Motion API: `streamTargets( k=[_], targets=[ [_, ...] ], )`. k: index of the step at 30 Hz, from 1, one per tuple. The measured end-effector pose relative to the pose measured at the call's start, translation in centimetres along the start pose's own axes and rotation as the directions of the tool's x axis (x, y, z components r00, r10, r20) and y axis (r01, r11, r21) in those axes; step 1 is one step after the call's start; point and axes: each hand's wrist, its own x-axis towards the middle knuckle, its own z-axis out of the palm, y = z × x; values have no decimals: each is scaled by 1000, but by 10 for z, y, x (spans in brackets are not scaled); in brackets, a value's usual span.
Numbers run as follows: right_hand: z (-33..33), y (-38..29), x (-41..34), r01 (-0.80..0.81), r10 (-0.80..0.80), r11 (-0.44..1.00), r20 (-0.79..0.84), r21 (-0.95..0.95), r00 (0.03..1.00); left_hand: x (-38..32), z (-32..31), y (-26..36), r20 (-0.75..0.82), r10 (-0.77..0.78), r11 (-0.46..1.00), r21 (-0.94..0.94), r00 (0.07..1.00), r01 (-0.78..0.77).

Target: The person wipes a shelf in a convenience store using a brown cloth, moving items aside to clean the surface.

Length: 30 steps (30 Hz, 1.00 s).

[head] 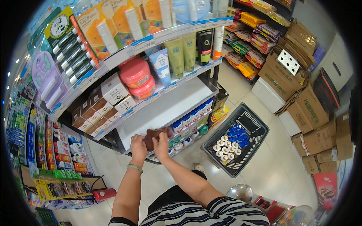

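A bunched brown cloth [152,139] is gripped between my two hands at the front edge of a white shelf board [169,103]. My left hand [138,148] wears a bracelet at the wrist and pinches the cloth's left side. On its right side, my right hand [160,145] has thumb and fingers closed on the fabric. Several white bottles with blue caps [186,120] line the shelf below, right of my hands. Above the bare board, pink round tubs [137,73], squeeze tubes [175,58] and small boxes [100,104] stand on a higher shelf.
A dark plastic basket [243,166] on the floor at right holds several blue-capped and white bottles. Cardboard boxes [308,110] are piled along the right wall. Packaged goods fill a rack [249,42] behind. A red cylinder [104,194] lies at lower left.
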Motion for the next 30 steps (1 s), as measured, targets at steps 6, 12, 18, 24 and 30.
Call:
streamTargets(
  k=[6,12,18,24,30],
  targets=[
    [-18,19,30,-50,53,998,-99,33,994,0,-6,-3,48,-2,1000,0,999,2],
    [-86,55,113,-112,145,979,-196,170,970,-5,-5,-1,16,-16,1000,-6,1000,17],
    [-128,82,157,-89,107,989,-158,114,982,-2,-1,2,4,-1,1000,-1,1000,1],
    [-142,82,163,-111,151,974,-197,199,969,-5,-2,-3,28,-41,999,23,999,40],
    [-194,104,211,61,137,947,-571,315,809,-2,-3,1,32,-66,998,6,997,66]
  ],
)
